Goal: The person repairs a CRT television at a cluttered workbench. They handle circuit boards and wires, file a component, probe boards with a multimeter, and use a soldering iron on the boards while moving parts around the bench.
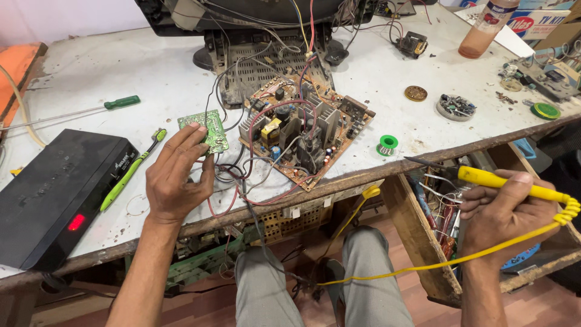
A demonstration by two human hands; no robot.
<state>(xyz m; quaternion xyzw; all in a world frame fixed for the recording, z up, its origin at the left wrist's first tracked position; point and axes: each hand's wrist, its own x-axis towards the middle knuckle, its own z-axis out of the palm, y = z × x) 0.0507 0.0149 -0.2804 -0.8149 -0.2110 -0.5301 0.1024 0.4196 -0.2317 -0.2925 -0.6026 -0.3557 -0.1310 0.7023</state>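
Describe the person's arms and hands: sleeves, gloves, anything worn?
Both forearms are bare as far as the view shows, with no sleeves in sight. The left hand and right hand wear no gloves. No watch, ring or wristband is visible. Grey trousers cover the knees below.

Bare worktop [91, 72] is lying open at far left; wires [242, 175] and the large circuit board [305, 136] are crowding the middle, a black box [54, 194] blocking the near-left.

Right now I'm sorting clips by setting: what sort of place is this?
Probably an electronics repair bench: a large circuit board wired to an opened set, a yellow soldering iron in the right hand, and a solder spool.
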